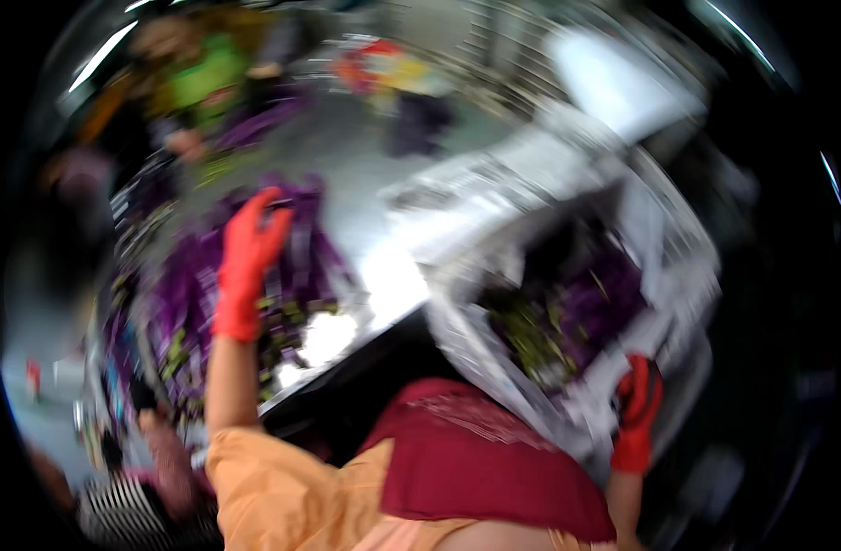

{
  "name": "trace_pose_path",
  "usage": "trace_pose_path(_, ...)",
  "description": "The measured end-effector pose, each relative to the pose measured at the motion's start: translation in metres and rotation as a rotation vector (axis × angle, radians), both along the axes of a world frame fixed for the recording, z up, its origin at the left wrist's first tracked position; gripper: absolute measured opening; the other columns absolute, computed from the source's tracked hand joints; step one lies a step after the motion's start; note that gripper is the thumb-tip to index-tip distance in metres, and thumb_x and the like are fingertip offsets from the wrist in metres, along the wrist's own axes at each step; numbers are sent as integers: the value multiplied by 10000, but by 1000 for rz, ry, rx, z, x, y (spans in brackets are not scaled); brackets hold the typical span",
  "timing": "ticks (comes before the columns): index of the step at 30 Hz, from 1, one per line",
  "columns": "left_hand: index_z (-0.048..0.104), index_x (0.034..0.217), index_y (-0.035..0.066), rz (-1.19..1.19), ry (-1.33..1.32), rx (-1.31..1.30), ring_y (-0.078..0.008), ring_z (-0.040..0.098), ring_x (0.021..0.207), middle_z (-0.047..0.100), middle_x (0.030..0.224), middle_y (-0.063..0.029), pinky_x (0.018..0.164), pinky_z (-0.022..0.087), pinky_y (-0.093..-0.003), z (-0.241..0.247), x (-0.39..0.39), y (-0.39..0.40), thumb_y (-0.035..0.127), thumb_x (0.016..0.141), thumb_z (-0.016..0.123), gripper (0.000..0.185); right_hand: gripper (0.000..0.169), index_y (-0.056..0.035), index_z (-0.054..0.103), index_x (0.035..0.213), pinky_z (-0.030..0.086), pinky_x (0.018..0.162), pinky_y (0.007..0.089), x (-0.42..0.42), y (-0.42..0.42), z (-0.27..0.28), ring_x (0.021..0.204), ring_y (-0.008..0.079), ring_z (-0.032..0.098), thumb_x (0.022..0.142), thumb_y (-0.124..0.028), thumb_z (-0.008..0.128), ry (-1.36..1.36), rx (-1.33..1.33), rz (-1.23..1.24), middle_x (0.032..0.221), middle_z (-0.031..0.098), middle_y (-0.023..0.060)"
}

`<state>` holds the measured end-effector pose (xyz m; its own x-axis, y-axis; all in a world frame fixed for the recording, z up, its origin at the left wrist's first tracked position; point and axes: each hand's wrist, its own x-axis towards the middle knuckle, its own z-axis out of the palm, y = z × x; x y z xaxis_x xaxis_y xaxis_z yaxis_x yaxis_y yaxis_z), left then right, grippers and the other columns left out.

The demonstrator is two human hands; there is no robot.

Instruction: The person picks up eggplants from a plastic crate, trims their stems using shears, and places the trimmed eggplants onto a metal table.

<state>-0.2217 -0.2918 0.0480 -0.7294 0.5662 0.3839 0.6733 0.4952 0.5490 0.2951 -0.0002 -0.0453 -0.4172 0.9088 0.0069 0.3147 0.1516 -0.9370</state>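
Note:
Red gloves cover both hands, and motion blurs the view. My left hand [248, 265] lies over a heap of long purple vegetables [186, 282] with green ends, on a shiny metal table [351, 179]. Its thumb and fingers touch the heap; whether they grip a piece cannot be told. My right hand [635, 413] is at the near right side of a basket lined with a whitish plastic bag [462, 337]. Its fingers are curled, with something dark and narrow at them that is too blurred to name. More purple and green vegetables [592, 310] lie inside the bag.
White plastic or paper sheeting [489, 186] covers the table's edge beyond the basket. A person in a green top [207, 76] works across the table. Another person's pink sleeve [169, 461] shows at lower left. A red and yellow item [386, 69] and a white container [617, 82] stand farther back.

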Motion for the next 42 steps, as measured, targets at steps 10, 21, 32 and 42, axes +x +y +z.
trace_pose_path(10, 529, 1309, 40, -1223, -824, -528, -207, 531, 1182, 596, 1235, -134, 997, 412, -326, -59, 237, 283, 312, 921, 601, 478, 373, 61, 532, 1071, 388, 525, 256, 24, -25, -21, 532, 114, 495, 969, -296, 490, 474, -12, -276, 605, 526, 34)
trace_pose_path(21, 90, 1479, -10, -820, -287, -816, -479, 431, 1212, 330, 1399, -295, 960, 419, -514, -260, 412, 390, 248, 660, 764, 1092, 233, 70, 545, 1082, 423, 579, 253, 29, -24, -20, 602, 128, 552, 917, -94, 523, 525, -186, -180, 663, 593, 58)
trace_pose_path(32, 445, 1277, 23, -809, -2249, -187, -174, 562, 778, 563, 885, -60, 736, 482, -303, -244, 334, 387, 120, 730, 636, 587, 277, 85, 536, 1129, 467, 627, 290, 31, -23, -22, 628, 152, 577, 903, -74, 560, 562, -232, -126, 673, 597, 71)
trace_pose_path(42, 425, 1353, 39, -1022, -1892, 59, -133, 520, 788, 524, 878, -22, 734, 452, -272, -134, 289, 325, 128, 662, 671, 739, 281, 83, 534, 1093, 409, 551, 233, 21, -14, -15, 585, 94, 526, 926, -142, 524, 550, -217, -235, 683, 606, 58)
